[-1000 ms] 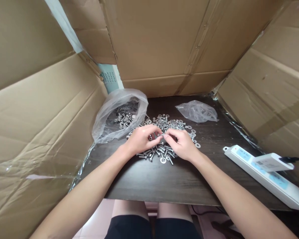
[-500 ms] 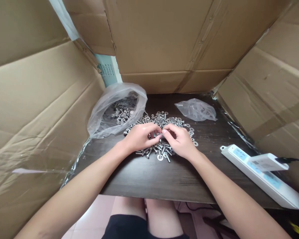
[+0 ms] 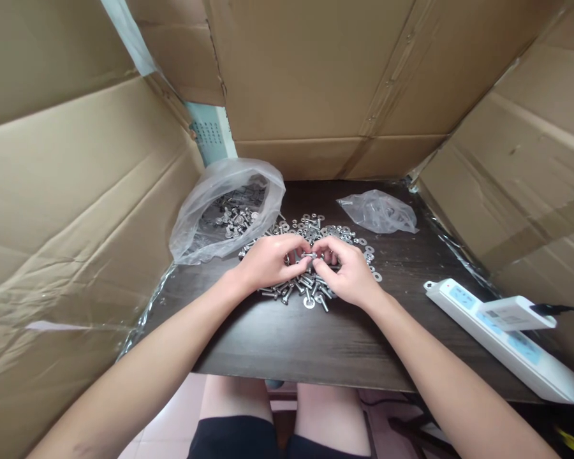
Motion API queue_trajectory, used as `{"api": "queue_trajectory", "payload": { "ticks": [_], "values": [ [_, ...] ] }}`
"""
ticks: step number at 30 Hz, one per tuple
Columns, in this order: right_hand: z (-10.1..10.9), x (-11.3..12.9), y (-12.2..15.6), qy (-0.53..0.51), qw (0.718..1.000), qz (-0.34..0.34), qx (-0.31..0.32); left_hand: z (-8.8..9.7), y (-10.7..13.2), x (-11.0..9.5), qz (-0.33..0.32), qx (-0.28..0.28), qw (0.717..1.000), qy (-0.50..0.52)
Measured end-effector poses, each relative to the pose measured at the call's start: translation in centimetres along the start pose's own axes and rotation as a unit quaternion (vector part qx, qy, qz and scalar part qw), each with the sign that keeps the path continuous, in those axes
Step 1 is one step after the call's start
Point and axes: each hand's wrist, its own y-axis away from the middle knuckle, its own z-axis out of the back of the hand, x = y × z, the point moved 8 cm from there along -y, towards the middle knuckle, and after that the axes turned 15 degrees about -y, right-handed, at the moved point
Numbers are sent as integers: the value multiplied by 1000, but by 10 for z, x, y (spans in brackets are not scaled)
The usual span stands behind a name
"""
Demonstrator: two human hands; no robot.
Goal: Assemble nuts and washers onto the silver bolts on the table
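My left hand (image 3: 277, 260) pinches a small silver bolt (image 3: 310, 255) between thumb and fingers, above the pile. From the other side, my right hand (image 3: 345, 268) closes its thumb and fingertips around the bolt's other end; whether a nut or washer is in them is too small to make out. Beneath and around both hands spreads a loose pile of metal bolts (image 3: 307, 280), with flat washers (image 3: 309, 303) and nuts among them. Part of the pile is hidden by my hands.
An open clear plastic bag (image 3: 186, 229) holding bolts lies at the back left. A smaller plastic bag (image 3: 380, 210) sits at the back right. A white power strip (image 3: 497, 344) with a plugged-in adapter lies on the right. Cardboard walls (image 3: 316, 76) enclose the dark table (image 3: 287, 344).
My right thumb and fingers have shifted slightly, so more of the bolt shows between my hands. My legs below the table have moved apart.
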Motion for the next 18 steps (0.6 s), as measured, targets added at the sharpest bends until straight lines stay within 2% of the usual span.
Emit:
{"api": "queue_trajectory", "payload": {
  "ticks": [18],
  "values": [
    [-7, -9, 2, 23, 999, 9, 33, -5, 1, 4, 9, 16, 1000, -1]
  ]
}}
